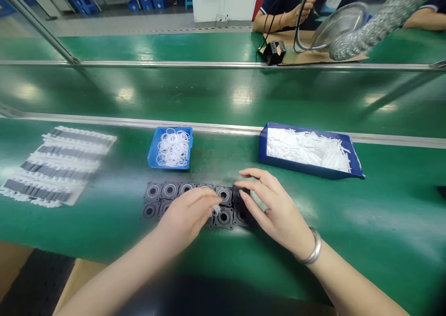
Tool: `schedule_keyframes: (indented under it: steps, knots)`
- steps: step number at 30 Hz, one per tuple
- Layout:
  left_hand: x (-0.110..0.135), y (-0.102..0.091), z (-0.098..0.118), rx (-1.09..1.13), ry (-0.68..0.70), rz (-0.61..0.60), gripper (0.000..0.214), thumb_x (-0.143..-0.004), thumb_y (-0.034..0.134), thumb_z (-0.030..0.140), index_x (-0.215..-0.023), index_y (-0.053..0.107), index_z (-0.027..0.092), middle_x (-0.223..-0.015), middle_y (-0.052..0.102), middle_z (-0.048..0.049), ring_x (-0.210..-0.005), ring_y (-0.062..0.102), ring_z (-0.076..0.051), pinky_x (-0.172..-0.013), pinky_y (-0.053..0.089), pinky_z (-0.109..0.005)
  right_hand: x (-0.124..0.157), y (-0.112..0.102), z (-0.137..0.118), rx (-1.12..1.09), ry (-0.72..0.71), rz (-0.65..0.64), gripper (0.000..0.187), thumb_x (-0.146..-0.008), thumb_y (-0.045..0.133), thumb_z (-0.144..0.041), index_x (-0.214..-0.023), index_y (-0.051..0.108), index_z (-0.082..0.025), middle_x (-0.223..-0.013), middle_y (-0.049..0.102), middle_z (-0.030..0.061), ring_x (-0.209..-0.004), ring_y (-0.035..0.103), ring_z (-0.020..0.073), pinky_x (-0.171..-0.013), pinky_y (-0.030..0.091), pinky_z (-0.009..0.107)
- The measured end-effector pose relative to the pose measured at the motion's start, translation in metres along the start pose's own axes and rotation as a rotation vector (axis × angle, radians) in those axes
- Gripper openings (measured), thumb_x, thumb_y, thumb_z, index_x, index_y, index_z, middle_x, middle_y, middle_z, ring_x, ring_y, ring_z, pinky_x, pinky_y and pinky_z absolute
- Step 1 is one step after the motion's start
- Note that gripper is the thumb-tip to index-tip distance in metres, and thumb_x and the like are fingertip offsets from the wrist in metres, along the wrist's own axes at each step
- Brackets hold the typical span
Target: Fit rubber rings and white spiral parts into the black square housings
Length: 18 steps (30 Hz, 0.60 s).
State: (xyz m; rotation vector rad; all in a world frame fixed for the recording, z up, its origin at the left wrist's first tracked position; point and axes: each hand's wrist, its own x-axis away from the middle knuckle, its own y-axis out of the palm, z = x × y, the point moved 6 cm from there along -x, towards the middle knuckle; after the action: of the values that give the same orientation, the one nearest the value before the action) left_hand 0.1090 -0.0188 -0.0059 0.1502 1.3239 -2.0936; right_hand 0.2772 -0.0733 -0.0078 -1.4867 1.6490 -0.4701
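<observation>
Black square parts (223, 217) are laid in two rows on the green table (383, 213). White rings (216, 209) are pinched in the left hand (186, 216) above them. The end part (239, 194) at 3 o'clock is touched by the right hand (275, 209); a closed grip cannot be confirmed. A blue tray (152, 155) is placed at 11 o'clock, a dark blue bin (296, 167) at 2 o'clock.
</observation>
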Motion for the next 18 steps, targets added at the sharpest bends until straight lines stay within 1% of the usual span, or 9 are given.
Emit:
schedule_keyframes:
  steps: [2,3,5,7,9,11,15,17,18]
  knots:
    - [-0.003,-0.004,-0.005,0.057,-0.117,0.053,0.020,-0.095,0.050,0.010,-0.106,0.066,0.015,-0.096,0.072,-0.0073,-0.090,0.070,-0.015,-0.079,0.060,-0.026,0.000,0.001,-0.002,-0.071,0.040,-0.020,0.021,-0.094,0.054,-0.020,-0.114,0.060,-0.023,-0.127,0.055,0.0113,-0.120,0.052,0.0234,-0.098,0.047,0.043]
    - [-0.004,-0.003,-0.004,0.061,-0.127,0.066,0.019,-0.095,0.051,0.011,-0.106,0.065,0.016,-0.095,0.073,-0.0062,-0.089,0.070,-0.015,-0.078,0.060,-0.026,0.001,0.003,-0.003,-0.065,0.035,-0.035,0.021,-0.095,0.053,-0.020,-0.114,0.060,-0.023,-0.127,0.055,0.0112,-0.120,0.052,0.0240,-0.098,0.047,0.044]
    - [-0.002,0.001,0.000,0.034,-0.056,0.073,0.019,-0.095,0.051,0.012,-0.108,0.065,0.017,-0.099,0.074,-0.0058,-0.093,0.071,-0.016,-0.084,0.060,-0.028,0.003,0.010,-0.004,0.019,-0.006,-0.039,0.027,-0.094,0.050,-0.016,-0.119,0.059,-0.023,-0.129,0.055,0.0124,-0.120,0.051,0.0262,-0.098,0.045,0.049]
    - [0.002,0.009,0.007,-0.038,0.068,0.030,0.022,-0.095,0.050,0.010,-0.112,0.063,0.015,-0.109,0.074,-0.0076,-0.106,0.069,-0.018,-0.097,0.057,-0.035,0.006,0.016,-0.004,0.123,-0.057,-0.022,0.033,-0.093,0.046,-0.009,-0.121,0.060,-0.021,-0.131,0.056,0.0141,-0.120,0.051,0.0280,-0.098,0.044,0.052]
    - [0.007,0.018,0.012,-0.134,0.164,-0.033,0.025,-0.095,0.048,0.008,-0.114,0.063,0.013,-0.116,0.072,-0.0099,-0.115,0.065,-0.022,-0.105,0.051,-0.043,0.009,0.021,-0.003,0.196,-0.100,-0.024,0.037,-0.091,0.045,-0.006,-0.120,0.061,-0.021,-0.131,0.056,0.0150,-0.120,0.051,0.0286,-0.097,0.044,0.053]
    - [0.012,0.024,0.013,-0.221,0.208,-0.091,0.026,-0.095,0.046,0.005,-0.114,0.063,0.011,-0.118,0.071,-0.0118,-0.118,0.063,-0.024,-0.107,0.048,-0.049,0.012,0.024,-0.001,0.237,-0.127,-0.040,0.036,-0.092,0.044,-0.005,-0.118,0.063,-0.021,-0.131,0.057,0.0147,-0.120,0.052,0.0282,-0.097,0.043,0.053]
    - [0.015,0.030,0.018,-0.329,0.303,-0.188,0.027,-0.093,0.047,0.004,-0.113,0.064,0.006,-0.122,0.068,-0.0163,-0.119,0.062,-0.030,-0.107,0.047,-0.054,0.016,0.023,0.000,0.280,-0.189,-0.054,0.033,-0.092,0.046,-0.006,-0.117,0.064,-0.018,-0.130,0.058,0.0156,-0.122,0.050,0.0292,-0.100,0.041,0.053]
    - [0.015,0.030,0.020,-0.336,0.325,-0.201,0.027,-0.093,0.047,0.004,-0.114,0.064,0.006,-0.122,0.068,-0.0170,-0.121,0.060,-0.031,-0.108,0.045,-0.055,0.015,0.018,-0.002,0.265,-0.213,-0.060,0.032,-0.092,0.046,-0.006,-0.116,0.064,-0.017,-0.130,0.058,0.0161,-0.122,0.050,0.0297,-0.101,0.041,0.054]
    - [0.012,0.028,0.020,-0.309,0.300,-0.189,0.027,-0.093,0.046,0.005,-0.114,0.063,0.007,-0.122,0.068,-0.0162,-0.121,0.061,-0.030,-0.108,0.045,-0.054,0.014,0.014,-0.002,0.229,-0.196,-0.052,0.032,-0.092,0.046,-0.006,-0.116,0.064,-0.017,-0.129,0.058,0.0160,-0.122,0.050,0.0293,-0.100,0.041,0.053]
